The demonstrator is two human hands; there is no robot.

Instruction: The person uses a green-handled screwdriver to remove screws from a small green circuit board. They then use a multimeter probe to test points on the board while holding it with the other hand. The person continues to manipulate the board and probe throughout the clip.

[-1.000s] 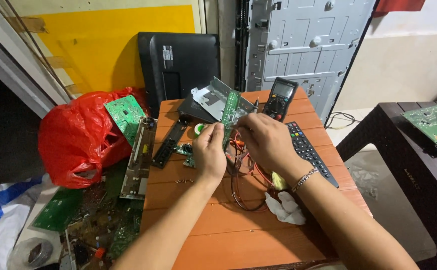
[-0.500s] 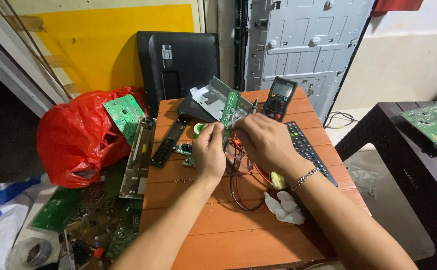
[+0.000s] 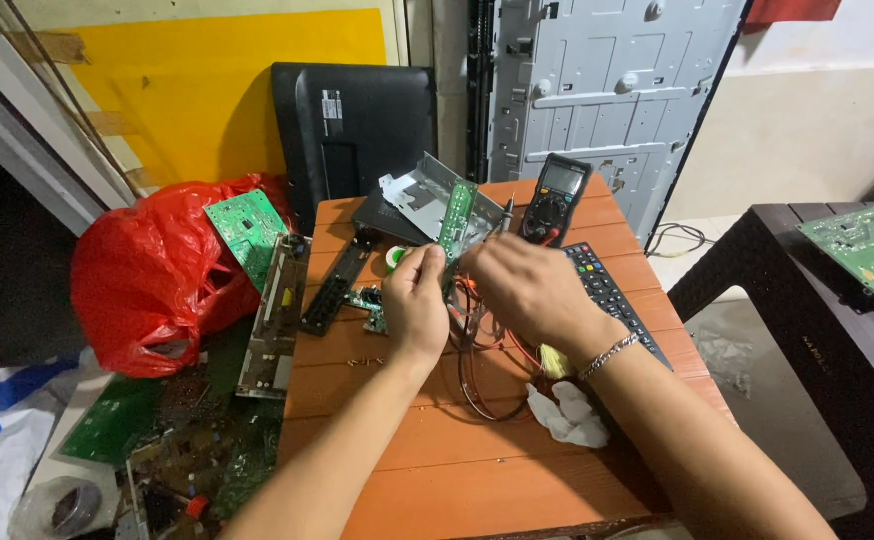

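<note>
Where both hands meet, right hand [image 3: 522, 288] hides the wires [image 3: 477, 345].

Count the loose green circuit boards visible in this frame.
5, perhaps more: narrow board upright at the hands, one on the red bag, one on the dark side table, one on the floor, small one by the left hand. The floor pile may hide others.

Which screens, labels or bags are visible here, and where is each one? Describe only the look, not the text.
Multimeter: far edge of the orange table, black, small grey display.
Monitor: behind the table, against the yellow wall, black back with a small white label.
Plastic bag: on the floor left of the table, red, bulging.
</note>
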